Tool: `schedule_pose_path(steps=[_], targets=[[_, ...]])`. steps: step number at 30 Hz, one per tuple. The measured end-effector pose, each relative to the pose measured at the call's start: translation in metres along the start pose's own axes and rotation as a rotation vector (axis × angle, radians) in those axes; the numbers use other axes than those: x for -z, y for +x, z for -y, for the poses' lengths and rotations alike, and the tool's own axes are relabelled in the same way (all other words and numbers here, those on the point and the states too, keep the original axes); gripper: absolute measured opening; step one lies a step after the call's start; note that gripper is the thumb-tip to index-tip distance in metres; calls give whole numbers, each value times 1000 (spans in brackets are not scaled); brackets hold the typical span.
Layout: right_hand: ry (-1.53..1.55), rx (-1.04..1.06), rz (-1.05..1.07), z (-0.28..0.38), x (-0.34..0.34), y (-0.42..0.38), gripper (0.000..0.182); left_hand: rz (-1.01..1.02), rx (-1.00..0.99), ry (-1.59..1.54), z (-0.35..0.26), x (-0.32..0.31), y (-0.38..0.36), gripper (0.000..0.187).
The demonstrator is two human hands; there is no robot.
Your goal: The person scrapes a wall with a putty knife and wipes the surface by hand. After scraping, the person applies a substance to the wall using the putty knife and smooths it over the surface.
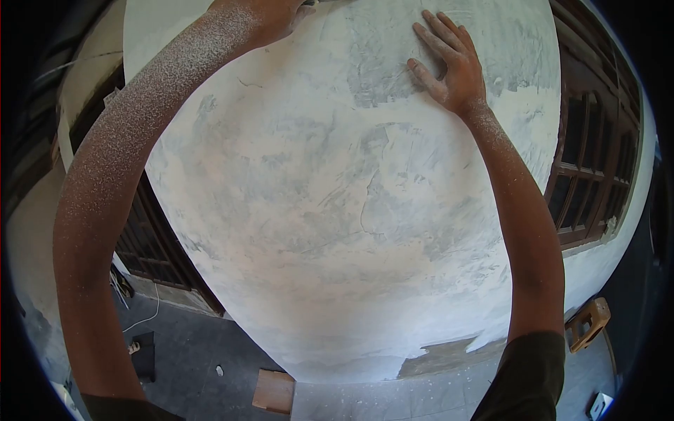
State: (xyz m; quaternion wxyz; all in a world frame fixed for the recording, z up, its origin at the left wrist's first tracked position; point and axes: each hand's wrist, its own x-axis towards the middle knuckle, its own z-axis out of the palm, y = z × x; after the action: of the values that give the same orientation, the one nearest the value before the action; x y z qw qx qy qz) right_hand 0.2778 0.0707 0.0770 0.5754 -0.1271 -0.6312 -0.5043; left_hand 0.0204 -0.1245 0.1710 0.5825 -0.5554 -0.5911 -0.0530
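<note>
A tall wall (316,189) with patchy white and grey plaster fills the middle of the view. A thin crack runs down its centre. My right hand (453,67) rests on the upper part of the wall, fingers spread and dusted white, with nothing in it. At the top edge, my left hand (270,19) is partly cut off by the frame. Its fingers look closed around something grey and thin, too little of which shows to name. White dust coats my left forearm thickly.
A brown wooden window (586,158) stands right of the wall, and a dark door frame (158,231) left. Below are a small wooden stool (588,324), a brown board (274,391), a white cable (149,317) and a dark tiled floor (186,358). Bare grey plaster (449,356) shows low on the wall.
</note>
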Motion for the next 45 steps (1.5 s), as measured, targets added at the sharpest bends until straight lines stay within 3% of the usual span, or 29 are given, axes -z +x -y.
schedule_pose_path(steps=[4, 5, 7, 8, 10, 16, 18, 20, 26, 30, 33, 45], targets=[[0, -12, 13, -2, 0, -2, 57, -26, -66, -11, 0, 7, -16, 38], [1, -19, 12, 4, 6, 0, 57, 50, -13, 2, -2, 8, -14, 38], [27, -185, 244, 19, 22, 10, 72, 126, 45, 20, -2, 7, -8, 39], [31, -185, 243, 14, 16, 7, 72, 82, 31, -2, -1, 4, -4, 40], [-11, -6, -4, -1, -1, 0, 57, 40, 25, -24, -2, 2, -1, 42], [-31, -24, 28, -4, -3, -4, 56, 23, -31, -41, 8, 2, -16, 47], [-24, -33, 26, -2, 1, -3, 57, 138, 37, 8, 6, 3, -17, 47], [-10, -33, 24, 2, 1, 0, 57, -138, -72, 17, 6, -2, -25, 47], [10, -1, -17, 1, 0, 0, 57, 44, 20, 23, 2, -6, -8, 46], [3, -36, 17, 2, 1, -2, 57, -11, -40, 7, 4, 3, -17, 46], [3, -36, 7, 3, 0, -2, 57, 77, 25, 44, -1, 5, -10, 47], [-11, -32, 4, 1, 2, -2, 56, -45, 14, 12, 1, -6, -8, 44]])
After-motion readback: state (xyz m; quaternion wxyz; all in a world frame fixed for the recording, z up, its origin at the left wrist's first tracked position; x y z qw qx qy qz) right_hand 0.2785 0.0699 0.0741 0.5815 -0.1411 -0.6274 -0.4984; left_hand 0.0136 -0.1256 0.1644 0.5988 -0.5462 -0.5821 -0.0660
